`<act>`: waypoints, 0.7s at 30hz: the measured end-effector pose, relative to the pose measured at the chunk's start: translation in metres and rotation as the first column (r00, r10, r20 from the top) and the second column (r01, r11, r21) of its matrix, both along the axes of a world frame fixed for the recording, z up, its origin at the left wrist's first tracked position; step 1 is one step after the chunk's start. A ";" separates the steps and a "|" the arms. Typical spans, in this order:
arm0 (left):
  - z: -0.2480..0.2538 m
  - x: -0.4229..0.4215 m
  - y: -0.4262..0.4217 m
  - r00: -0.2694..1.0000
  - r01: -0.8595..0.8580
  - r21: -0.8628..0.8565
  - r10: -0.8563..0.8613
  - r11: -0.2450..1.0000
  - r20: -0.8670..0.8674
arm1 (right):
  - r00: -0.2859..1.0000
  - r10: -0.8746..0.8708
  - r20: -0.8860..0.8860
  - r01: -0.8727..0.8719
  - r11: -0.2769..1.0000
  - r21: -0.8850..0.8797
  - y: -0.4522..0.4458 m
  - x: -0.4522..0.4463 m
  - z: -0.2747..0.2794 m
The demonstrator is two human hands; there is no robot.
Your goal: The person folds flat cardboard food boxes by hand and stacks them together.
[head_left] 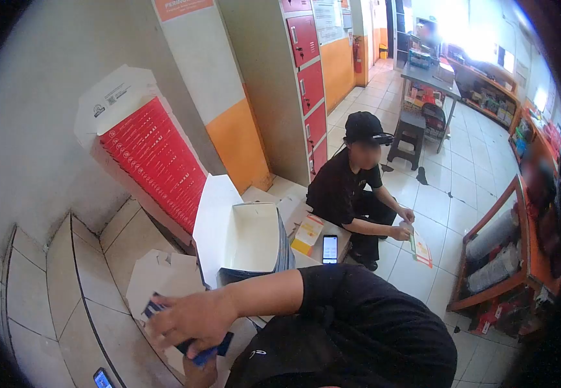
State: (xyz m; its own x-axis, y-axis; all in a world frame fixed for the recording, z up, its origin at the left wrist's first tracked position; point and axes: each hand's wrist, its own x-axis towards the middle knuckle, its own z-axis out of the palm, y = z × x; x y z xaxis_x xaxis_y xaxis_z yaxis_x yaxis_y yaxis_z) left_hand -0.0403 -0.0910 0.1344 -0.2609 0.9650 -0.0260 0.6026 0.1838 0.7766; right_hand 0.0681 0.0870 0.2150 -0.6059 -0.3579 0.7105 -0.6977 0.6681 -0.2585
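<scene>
My right hand (196, 320) reaches across a dark blue printed carton (209, 349), its fingers bent over the far edge and slightly blurred. Below it, at the bottom of the head view, my left hand (199, 373) grips the near side of the same carton. Most of the carton is hidden under my hands. Beneath it lies a pale cardboard box with its flap (164, 275) raised. Just beyond my forearm stands a stack of nested open boxes (254, 239), white inside and blue outside, on the steps.
A tall box of red folded cartons (154, 161) leans against the wall. Curved tiled steps (67, 284) run along the left, with a phone (102, 377) on one. A seated co-worker (351, 187) holds a printed sheet (421, 249), near another phone (330, 249) and a yellow-white carton (307, 234).
</scene>
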 end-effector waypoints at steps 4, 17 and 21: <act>-0.015 0.001 -0.014 0.998 0.052 -0.183 -0.055 0.982 -0.013 | 0.960 0.056 0.276 -0.140 0.945 0.296 -0.013 -0.021 -0.011; -0.026 0.001 -0.010 0.994 0.073 -0.334 -0.097 0.940 -0.053 | 0.948 -0.068 0.310 -0.110 0.846 0.522 -0.038 -0.021 -0.044; -0.024 -0.005 -0.012 0.990 0.055 -0.362 -0.098 0.931 -0.100 | 0.933 -0.126 0.337 -0.120 0.776 0.620 -0.037 -0.022 -0.033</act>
State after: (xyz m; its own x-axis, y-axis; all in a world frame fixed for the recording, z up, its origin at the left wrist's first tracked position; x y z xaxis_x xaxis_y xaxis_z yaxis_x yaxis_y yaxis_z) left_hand -0.0451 -0.1026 0.1106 -0.2084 0.9144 -0.3470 0.7067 0.3861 0.5929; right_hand 0.0464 0.0498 0.1816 -0.7636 -0.6410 0.0775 -0.6432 0.7657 -0.0043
